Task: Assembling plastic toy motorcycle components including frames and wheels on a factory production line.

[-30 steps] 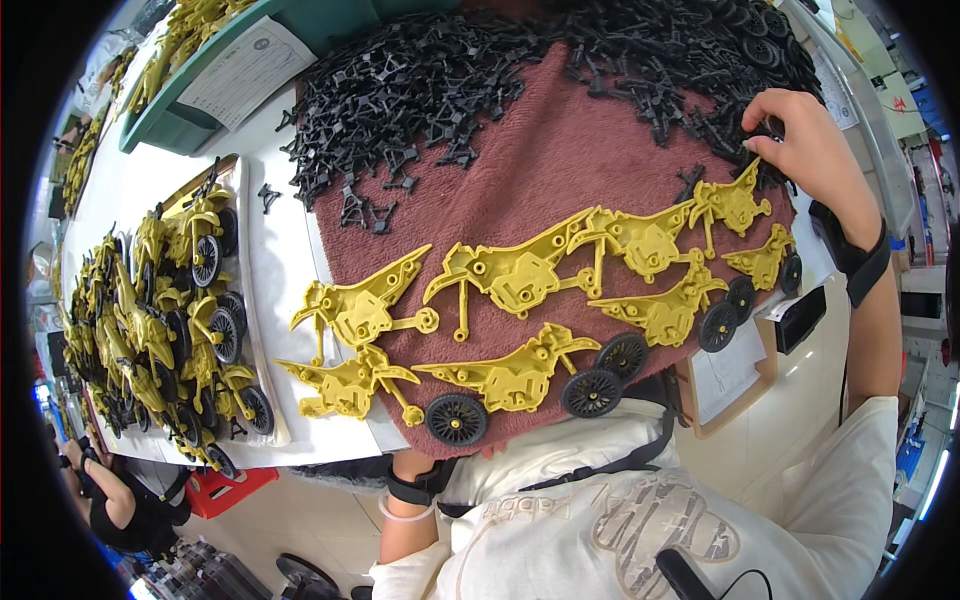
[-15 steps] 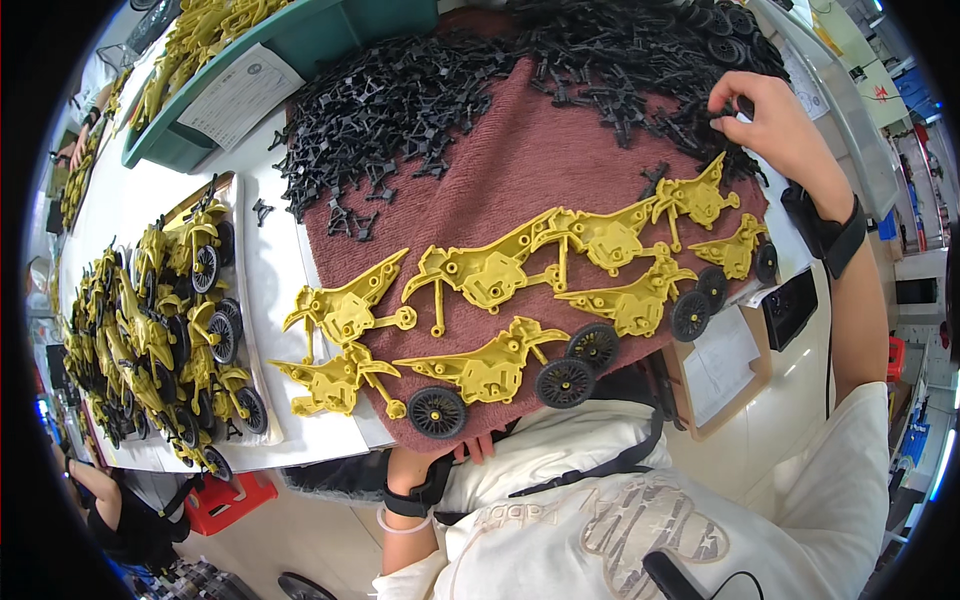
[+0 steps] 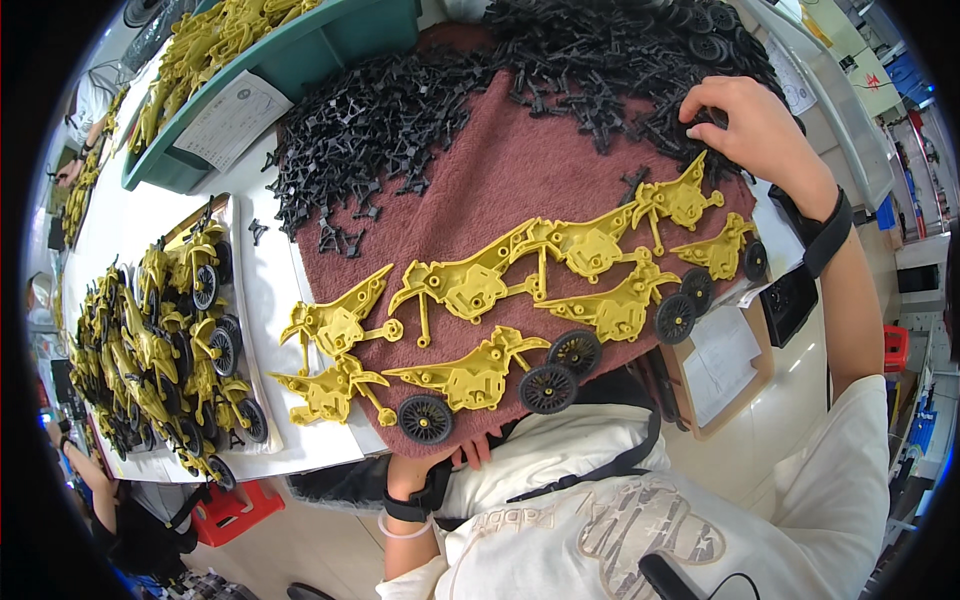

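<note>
My right hand (image 3: 752, 128) is over the right part of a heap of small black plastic parts (image 3: 600, 90). Its thumb and forefinger curl toward each other among the parts; whatever is between them cannot be made out. Below it, yellow toy motorcycle body halves (image 3: 470, 288) lie in two rows on a reddish-brown cloth (image 3: 450, 225). Black spoked wheels (image 3: 427, 418) sit at the near row's halves. My left hand (image 3: 472, 452) is at the cloth's near edge, mostly hidden beneath it, with only some fingers showing.
Assembled yellow toy motorcycles (image 3: 150, 340) with black wheels crowd a tray on the left. A green bin (image 3: 345, 50) of yellow parts stands at the far left. More black wheels (image 3: 710, 45) lie at the far right. A cardboard box (image 3: 715, 370) stands below the table's right edge.
The whole view has shifted slightly. My right hand has moved a little left over the black parts, its fingers still curled. My left hand stays at the cloth's near edge.
</note>
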`<state>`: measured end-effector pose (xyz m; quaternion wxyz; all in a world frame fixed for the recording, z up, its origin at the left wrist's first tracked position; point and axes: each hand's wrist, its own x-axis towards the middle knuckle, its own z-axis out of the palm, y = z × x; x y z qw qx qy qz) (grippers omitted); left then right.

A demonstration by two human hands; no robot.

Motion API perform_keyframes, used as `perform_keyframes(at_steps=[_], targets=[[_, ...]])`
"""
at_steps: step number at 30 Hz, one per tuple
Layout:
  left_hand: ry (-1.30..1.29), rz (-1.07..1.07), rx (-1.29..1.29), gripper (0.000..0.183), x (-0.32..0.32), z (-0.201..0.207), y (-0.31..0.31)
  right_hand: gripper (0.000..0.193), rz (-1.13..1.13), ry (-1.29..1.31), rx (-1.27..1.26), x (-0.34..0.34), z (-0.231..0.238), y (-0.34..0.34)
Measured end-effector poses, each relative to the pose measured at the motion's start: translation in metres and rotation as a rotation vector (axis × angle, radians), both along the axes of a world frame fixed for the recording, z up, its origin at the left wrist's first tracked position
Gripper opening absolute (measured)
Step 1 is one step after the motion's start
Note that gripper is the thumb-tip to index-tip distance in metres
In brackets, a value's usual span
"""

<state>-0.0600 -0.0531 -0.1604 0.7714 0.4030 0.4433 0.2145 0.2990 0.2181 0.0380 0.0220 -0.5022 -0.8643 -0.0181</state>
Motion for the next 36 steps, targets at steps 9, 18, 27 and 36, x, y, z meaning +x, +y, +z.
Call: perform_keyframes(at_steps=[9, 18, 27, 36], targets=[[-0.01, 0.01, 0.024, 0.032, -0.001, 0.0, -0.004, 0.011, 0.065, -0.105, 0.022, 0.002, 0.002, -0.003], [0.024, 0.003, 0.091, 0.034, 0.002, 0.003, 0.0, 0.01, 0.093, -0.095, -0.017, 0.002, 0.002, 0.005], [0.019, 0.062, -0.005, 0.039, 0.005, 0.006, 0.0, 0.013, 0.137, 0.043, 0.023, 0.006, 0.005, 0.005], [0.129, 0.044, -0.103, 0.042, 0.01, 0.01, 0.002, 0.015, 0.165, 0.443, -0.01, 0.006, 0.018, 0.003]])
